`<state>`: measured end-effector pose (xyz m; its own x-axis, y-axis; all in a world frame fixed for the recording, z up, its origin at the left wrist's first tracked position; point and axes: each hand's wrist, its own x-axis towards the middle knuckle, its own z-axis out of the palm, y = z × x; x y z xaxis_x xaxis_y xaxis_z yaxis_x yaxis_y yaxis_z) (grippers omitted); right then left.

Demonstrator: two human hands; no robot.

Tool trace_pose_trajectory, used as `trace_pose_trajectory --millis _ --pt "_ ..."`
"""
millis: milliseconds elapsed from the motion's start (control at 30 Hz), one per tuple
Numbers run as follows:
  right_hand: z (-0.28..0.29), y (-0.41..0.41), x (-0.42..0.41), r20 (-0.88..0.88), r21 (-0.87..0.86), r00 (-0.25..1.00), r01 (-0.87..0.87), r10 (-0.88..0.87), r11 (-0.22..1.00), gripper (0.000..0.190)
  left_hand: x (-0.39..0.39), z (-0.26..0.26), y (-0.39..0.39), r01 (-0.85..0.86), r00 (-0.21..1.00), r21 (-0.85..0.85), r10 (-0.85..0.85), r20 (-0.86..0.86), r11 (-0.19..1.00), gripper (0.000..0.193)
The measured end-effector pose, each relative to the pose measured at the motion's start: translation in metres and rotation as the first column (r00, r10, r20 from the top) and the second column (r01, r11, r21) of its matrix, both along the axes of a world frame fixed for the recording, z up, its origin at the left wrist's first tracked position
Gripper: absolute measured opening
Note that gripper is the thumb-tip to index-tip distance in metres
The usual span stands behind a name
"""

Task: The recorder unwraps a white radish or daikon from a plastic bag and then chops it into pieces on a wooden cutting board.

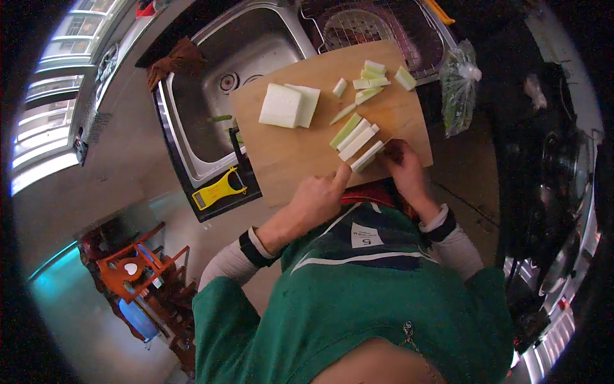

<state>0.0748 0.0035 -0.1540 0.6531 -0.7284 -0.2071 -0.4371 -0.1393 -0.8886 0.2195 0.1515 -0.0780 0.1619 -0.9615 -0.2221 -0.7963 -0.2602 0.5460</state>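
Observation:
My left hand [320, 193] is at the near edge of a wooden cutting board [288, 158], its extended finger against the near end of a pale vegetable strip [367, 156]. At the strip's other end is my right hand [407, 165], fingers curled near something dark that is too hidden to name. Whether either hand grips anything is unclear. Beside the strip lie more white and pale green sticks [355, 137]. Short cut pieces [371, 77] are scattered towards the far right of the board. A thick white block [282, 105] sits on the left, with a flat slab [308, 104] against it.
Left of the board is a steel sink [254, 53] with green scraps inside. A yellow peeler [218, 189] lies on its dark ledge, and a brown cloth [177, 62] hangs over the rim. A wire rack [360, 21] stands behind; a plastic bag of greens [459, 89] is at right.

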Motion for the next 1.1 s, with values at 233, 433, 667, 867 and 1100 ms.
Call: trace_pose_trajectory --millis 233,433,667,867,1100 --pt "-0.005 -0.001 -0.002 -0.053 0.108 0.998 0.022 -0.016 0.994 0.033 0.002 0.002 0.005 0.035 0.999 0.066 -0.034 -0.016 0.997 0.022" --pt "-0.003 -0.002 -0.001 -0.084 0.096 0.996 -0.004 0.012 0.995 0.033 0.002 0.005 0.004 0.033 0.999 0.122 -0.028 -0.039 0.992 0.024" --pt "-0.010 -0.002 -0.005 -0.025 0.083 1.000 -0.013 0.015 0.996 0.032 -0.003 0.003 -0.011 0.018 0.999 0.114 -0.012 -0.052 0.993 0.035" --pt "-0.005 0.000 -0.002 -0.090 0.044 0.996 0.011 -0.007 0.999 0.037 -0.011 -0.015 -0.019 0.057 0.996 0.012 -0.058 0.066 0.998 0.027" --pt "-0.011 0.001 -0.003 -0.021 -0.060 1.000 -0.006 0.005 0.998 0.029 -0.008 -0.008 -0.016 0.041 0.990 -0.021 -0.038 0.137 0.999 0.019"
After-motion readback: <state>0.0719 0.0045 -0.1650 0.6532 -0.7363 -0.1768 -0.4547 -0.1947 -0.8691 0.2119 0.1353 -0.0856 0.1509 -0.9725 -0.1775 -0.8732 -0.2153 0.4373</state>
